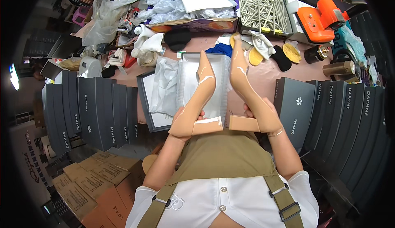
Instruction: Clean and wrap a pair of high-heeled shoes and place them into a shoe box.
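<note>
Left hand (184,124) curled around heel end of left shoe (200,93), toe pointing 12 o'clock; right hand (263,115) gripping heel end of right shoe (242,82), toe toward 12; both shoes raised over open box (145,92); stacked grey boxes (94,108) at 9 o'clock.

A single head-worn fisheye camera is looking steeply down from above the person's chest, facing forward over the pink bench (267,80). It is sitting close to the hands (187,123), which are filling the centre, while straight box edges are bending toward the dark round rim. No second view is sharing the scene.
</note>
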`<state>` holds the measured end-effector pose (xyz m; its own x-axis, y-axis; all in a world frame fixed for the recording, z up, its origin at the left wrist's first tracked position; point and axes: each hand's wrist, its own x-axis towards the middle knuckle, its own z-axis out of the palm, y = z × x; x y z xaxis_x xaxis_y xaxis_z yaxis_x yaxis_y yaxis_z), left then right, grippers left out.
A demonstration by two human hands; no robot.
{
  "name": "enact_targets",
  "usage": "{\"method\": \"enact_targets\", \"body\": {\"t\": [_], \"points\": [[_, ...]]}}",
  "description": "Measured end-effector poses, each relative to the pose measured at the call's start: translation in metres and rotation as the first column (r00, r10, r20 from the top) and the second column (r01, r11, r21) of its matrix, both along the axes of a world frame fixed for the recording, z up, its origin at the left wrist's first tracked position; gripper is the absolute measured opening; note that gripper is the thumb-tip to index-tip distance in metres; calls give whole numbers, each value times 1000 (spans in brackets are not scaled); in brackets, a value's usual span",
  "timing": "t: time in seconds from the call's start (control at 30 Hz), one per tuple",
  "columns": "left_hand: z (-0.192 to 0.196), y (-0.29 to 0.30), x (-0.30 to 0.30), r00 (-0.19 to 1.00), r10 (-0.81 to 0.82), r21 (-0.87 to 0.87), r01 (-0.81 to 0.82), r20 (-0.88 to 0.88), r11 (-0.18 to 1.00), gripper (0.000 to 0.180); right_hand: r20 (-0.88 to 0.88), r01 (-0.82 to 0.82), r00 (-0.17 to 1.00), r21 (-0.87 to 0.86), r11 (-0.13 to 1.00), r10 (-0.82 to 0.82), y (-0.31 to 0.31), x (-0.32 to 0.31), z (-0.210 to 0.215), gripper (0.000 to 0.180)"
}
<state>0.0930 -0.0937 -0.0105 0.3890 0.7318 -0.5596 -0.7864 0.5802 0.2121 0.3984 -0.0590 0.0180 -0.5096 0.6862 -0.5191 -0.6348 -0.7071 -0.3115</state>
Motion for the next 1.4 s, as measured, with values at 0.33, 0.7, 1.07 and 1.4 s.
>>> {"method": "enact_targets", "body": {"t": [0.33, 0.7, 1.07, 1.4], "points": [[18, -32, -19, 981, -58, 8, 58, 185, 998, 43, -134, 82, 985, -190, 978, -109, -45, -67, 12, 40], [38, -37, -41, 975, -175, -30, 173, -134, 984, 24, -195, 152, 968, -49, 987, -159, -74, -97, 2, 36], [4, -27, -57, 923, -101, 2, 108, 371, 994, 45, -295, 149, 938, -135, 980, -184, -58, -99, -4, 63], [45, 7, -67, 981, -151, 274, 112, 126, 955, 58, -62, 163, 987, 292, 943, -151, -24, -89, 31, 58]]}}
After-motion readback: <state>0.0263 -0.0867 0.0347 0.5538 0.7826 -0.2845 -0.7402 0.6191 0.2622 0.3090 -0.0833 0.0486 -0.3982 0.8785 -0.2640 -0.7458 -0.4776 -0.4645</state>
